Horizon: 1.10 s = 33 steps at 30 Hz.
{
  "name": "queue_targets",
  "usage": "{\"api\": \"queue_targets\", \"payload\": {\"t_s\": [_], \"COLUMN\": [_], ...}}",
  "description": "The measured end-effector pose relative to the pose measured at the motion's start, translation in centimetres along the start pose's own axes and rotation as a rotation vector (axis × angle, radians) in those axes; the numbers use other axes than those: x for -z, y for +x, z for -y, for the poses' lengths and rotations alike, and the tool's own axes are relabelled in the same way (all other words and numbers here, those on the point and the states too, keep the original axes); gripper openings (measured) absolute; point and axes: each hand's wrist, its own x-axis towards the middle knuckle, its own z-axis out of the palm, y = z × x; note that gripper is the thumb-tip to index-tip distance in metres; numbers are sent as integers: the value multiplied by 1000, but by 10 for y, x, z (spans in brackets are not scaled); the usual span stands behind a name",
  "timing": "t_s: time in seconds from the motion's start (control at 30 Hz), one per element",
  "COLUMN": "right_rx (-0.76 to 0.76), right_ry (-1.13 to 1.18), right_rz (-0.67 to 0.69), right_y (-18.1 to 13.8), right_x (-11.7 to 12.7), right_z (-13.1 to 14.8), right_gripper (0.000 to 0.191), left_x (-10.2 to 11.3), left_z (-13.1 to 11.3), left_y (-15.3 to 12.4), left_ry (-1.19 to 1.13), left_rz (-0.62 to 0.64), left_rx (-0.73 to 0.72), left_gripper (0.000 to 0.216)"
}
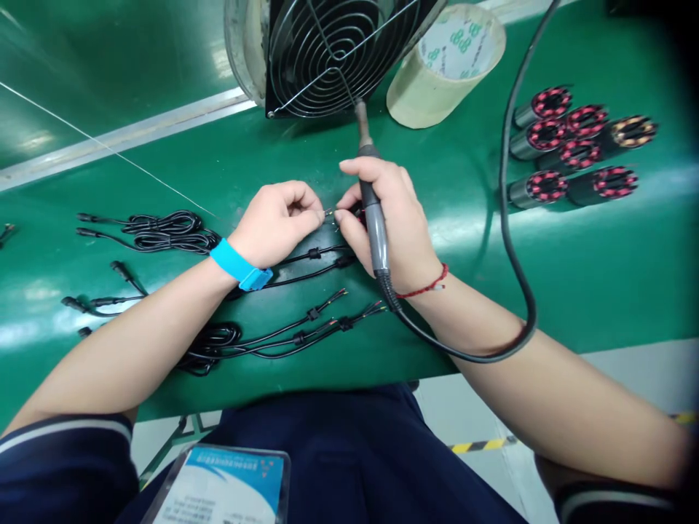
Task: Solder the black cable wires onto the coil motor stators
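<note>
My right hand is closed around a grey soldering iron, whose tip points up toward the fan. Its thumb and a finger also pinch together near a small wire end. My left hand, with a blue wrist strap, has thumb and forefinger pressed together on that thin wire end. The two hands' fingertips almost meet, and most of what lies between them is hidden. Below them, black cables with stripped, coloured wire ends lie on the green table.
A black fan with a wire guard stands at the back. Beside it is a large tape roll. Several cylinders with red windings stand on the right. The iron's cord loops over my right forearm. Coiled cables lie at left.
</note>
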Motion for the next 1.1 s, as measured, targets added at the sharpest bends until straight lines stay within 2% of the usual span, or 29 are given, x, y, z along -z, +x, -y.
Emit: {"api": "queue_targets", "payload": {"t_s": [0.17, 0.43, 0.5, 0.67, 0.73, 0.9, 1.1], "right_rx": [51, 84, 81, 14, 5, 8, 10], "right_ry": [-16, 7, 61, 298, 336, 344, 387], "right_rz": [6, 9, 12, -2, 0, 1, 46], "right_y": [-5, -4, -3, -3, -3, -3, -2], "right_x": [-1, -4, -3, -5, -5, -6, -3], "right_z": [1, 5, 5, 2, 1, 0, 1], "right_gripper": [44, 39, 41, 46, 46, 49, 45], "left_x": [2, 1, 3, 7, 8, 7, 9], "left_z": [2, 5, 5, 2, 2, 4, 6], "left_y": [1, 0, -1, -7, -8, -8, -7], "left_ry": [-64, -129, -99, 146, 225, 386, 461], "left_rz": [0, -51, -54, -45, -50, -44, 8], "left_rx": [48, -9, -70, -370, -448, -527, -584], "left_gripper": [9, 8, 7, 7, 9, 13, 17]}}
